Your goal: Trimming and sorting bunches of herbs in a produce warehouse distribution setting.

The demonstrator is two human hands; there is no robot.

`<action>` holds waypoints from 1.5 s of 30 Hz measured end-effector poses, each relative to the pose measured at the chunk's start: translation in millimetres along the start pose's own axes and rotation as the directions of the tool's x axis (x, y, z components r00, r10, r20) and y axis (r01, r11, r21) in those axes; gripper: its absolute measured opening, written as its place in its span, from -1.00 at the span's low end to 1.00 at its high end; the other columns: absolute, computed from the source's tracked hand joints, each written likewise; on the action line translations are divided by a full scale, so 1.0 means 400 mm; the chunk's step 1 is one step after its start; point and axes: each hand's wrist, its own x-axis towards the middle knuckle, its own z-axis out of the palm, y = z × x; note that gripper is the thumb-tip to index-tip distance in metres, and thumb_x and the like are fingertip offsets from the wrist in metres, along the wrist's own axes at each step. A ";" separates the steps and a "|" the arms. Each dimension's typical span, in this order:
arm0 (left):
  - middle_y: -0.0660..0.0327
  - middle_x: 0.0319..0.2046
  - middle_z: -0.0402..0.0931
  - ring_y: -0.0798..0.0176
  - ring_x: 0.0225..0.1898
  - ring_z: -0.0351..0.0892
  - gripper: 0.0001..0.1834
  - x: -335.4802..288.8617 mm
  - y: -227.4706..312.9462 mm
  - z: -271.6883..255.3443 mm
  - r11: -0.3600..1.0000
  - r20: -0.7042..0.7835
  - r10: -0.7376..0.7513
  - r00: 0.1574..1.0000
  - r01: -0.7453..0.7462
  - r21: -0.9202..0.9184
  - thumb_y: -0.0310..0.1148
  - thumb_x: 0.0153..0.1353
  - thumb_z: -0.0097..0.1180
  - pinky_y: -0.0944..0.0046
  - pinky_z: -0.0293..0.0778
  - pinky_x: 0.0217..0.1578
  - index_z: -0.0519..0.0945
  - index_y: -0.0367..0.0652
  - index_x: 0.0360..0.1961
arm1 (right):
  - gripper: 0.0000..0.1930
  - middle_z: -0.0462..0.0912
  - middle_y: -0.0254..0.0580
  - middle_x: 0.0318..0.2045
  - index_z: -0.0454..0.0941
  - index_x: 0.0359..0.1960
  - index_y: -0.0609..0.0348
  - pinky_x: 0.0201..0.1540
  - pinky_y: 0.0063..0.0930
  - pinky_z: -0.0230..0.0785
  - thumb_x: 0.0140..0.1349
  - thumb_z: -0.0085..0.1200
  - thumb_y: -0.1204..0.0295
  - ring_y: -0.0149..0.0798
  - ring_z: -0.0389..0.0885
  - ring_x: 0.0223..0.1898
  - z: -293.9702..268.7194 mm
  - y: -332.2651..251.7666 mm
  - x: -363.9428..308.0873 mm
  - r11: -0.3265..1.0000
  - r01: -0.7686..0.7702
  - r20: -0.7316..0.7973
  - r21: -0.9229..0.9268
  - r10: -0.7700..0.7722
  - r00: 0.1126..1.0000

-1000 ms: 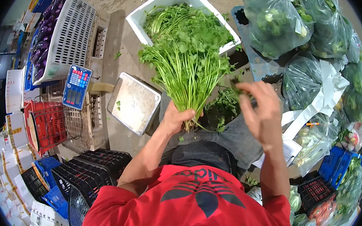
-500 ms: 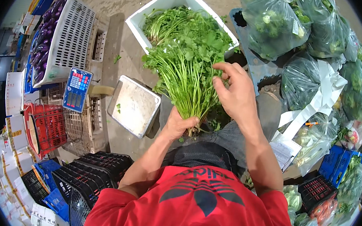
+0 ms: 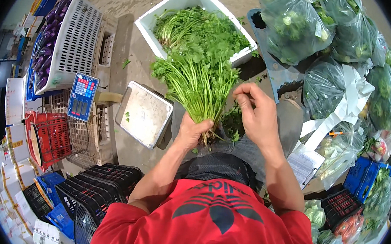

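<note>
Left hand clamped around the stem end of a bunch of coriander, fingers closed tight on the stalks, leaves fanning up and away toward the white foam box filled with more of the same greens. Right hand raised just beside the bunch, fingers curled narrow, thumb and fingertips pinched near the stalks; whether pinching a stem, cannot tell. Left of the bunch, a metal weighing scale with blue keypad display. Bagged vegetables on the right.

Left hand fisted, fingers curled tight; right hand raised, fingers loosely pinched.
</note>
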 end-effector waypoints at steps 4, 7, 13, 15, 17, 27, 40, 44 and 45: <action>0.26 0.01 0.58 0.31 0.00 0.56 -0.38 -0.001 -0.012 -0.011 0.994 0.069 -0.022 0.997 0.014 0.104 -0.41 0.09 0.35 0.24 0.46 0.09 0.47 -0.28 0.20 | -0.84 0.67 0.03 -0.31 0.61 -0.19 0.26 -0.18 -0.08 0.46 0.20 0.13 0.52 0.14 0.64 -0.25 -0.007 0.021 0.032 0.913 0.126 -0.077 -0.388 -0.168 0.983; 0.28 -0.03 0.58 0.34 -0.04 0.55 -0.42 -0.007 -0.017 -0.007 0.990 0.083 -0.013 0.996 0.001 0.141 -0.45 0.07 0.33 0.25 0.48 0.04 0.50 -0.27 0.16 | -0.82 0.68 0.06 -0.29 0.63 -0.19 0.25 -0.16 -0.08 0.47 0.20 0.14 0.47 0.14 0.65 -0.23 0.012 0.003 0.052 0.928 0.178 -0.021 -0.328 -0.195 0.981; 0.29 -0.08 0.59 0.39 -0.12 0.55 -0.46 -0.012 -0.028 -0.016 0.971 0.108 -0.078 0.991 0.051 0.234 -0.49 0.07 0.30 0.31 0.50 -0.07 0.51 -0.25 0.14 | -0.77 0.58 -0.03 -0.65 0.65 -0.29 0.25 -0.35 -0.18 0.44 0.17 0.21 0.31 0.01 0.61 -0.54 0.038 0.013 0.086 0.940 -0.165 -0.032 -0.300 0.163 0.986; 0.30 -0.11 0.59 0.39 -0.16 0.55 -0.47 -0.011 -0.029 -0.011 0.987 0.107 -0.045 0.993 0.028 0.158 -0.51 0.08 0.27 0.32 0.50 -0.12 0.51 -0.26 0.13 | -0.86 0.37 -0.54 -0.70 0.59 -0.27 0.29 -0.54 -0.48 0.19 0.25 0.17 0.45 -0.52 0.28 -0.64 0.039 0.044 0.088 0.963 -0.271 0.018 0.005 0.271 0.962; 0.30 -0.11 0.59 0.38 -0.16 0.56 -0.48 -0.011 -0.024 -0.010 0.991 0.094 -0.032 0.995 0.019 0.133 -0.52 0.08 0.25 0.32 0.51 -0.12 0.50 -0.26 0.13 | -0.88 0.40 -0.62 -0.62 0.55 -0.34 0.27 -0.49 -0.59 0.17 0.27 0.15 0.47 -0.63 0.29 -0.55 0.031 0.041 0.075 0.936 -0.316 0.072 0.153 0.308 0.949; 0.15 -0.11 0.64 0.25 -0.22 0.64 -0.43 0.006 -0.004 0.005 0.984 -0.041 -0.076 0.996 0.069 -0.162 -0.43 0.08 0.30 0.23 0.60 -0.15 0.47 -0.30 0.15 | -0.90 0.47 -0.29 -0.39 0.42 -0.24 0.29 -0.38 -0.44 0.40 0.40 0.06 0.52 -0.39 0.51 -0.45 0.021 -0.019 -0.117 0.804 -0.276 0.360 0.527 0.082 0.929; 0.30 -0.11 0.58 0.40 -0.16 0.53 -0.45 -0.009 -0.014 -0.020 0.978 0.141 -0.079 0.987 0.049 0.204 -0.40 0.03 0.29 0.32 0.51 -0.12 0.52 -0.28 0.09 | -0.68 0.61 -0.11 -0.57 0.63 -0.06 0.25 -0.36 -0.30 0.42 0.23 0.20 0.31 -0.20 0.58 -0.51 0.027 -0.095 0.093 0.974 -0.019 0.107 -0.225 0.044 0.993; 0.32 -0.16 0.57 0.43 -0.19 0.53 -0.48 -0.020 -0.017 -0.022 0.949 0.198 -0.105 0.974 0.039 0.313 -0.45 0.02 0.27 0.34 0.52 -0.15 0.51 -0.24 0.07 | -0.68 0.55 -0.19 -0.63 0.62 -0.16 0.30 -0.46 -0.30 0.35 0.22 0.23 0.26 -0.35 0.49 -0.60 0.058 -0.074 0.124 0.963 -0.032 0.115 -0.267 0.064 0.991; 0.32 -0.16 0.57 0.43 -0.19 0.53 -0.48 -0.021 -0.021 -0.025 0.949 0.195 -0.102 0.975 0.037 0.312 -0.45 0.02 0.27 0.34 0.52 -0.15 0.51 -0.24 0.07 | -0.70 0.55 -0.22 -0.64 0.61 -0.21 0.32 -0.48 -0.32 0.34 0.24 0.23 0.28 -0.38 0.49 -0.61 0.060 -0.071 0.123 0.968 -0.072 0.128 -0.240 0.106 0.986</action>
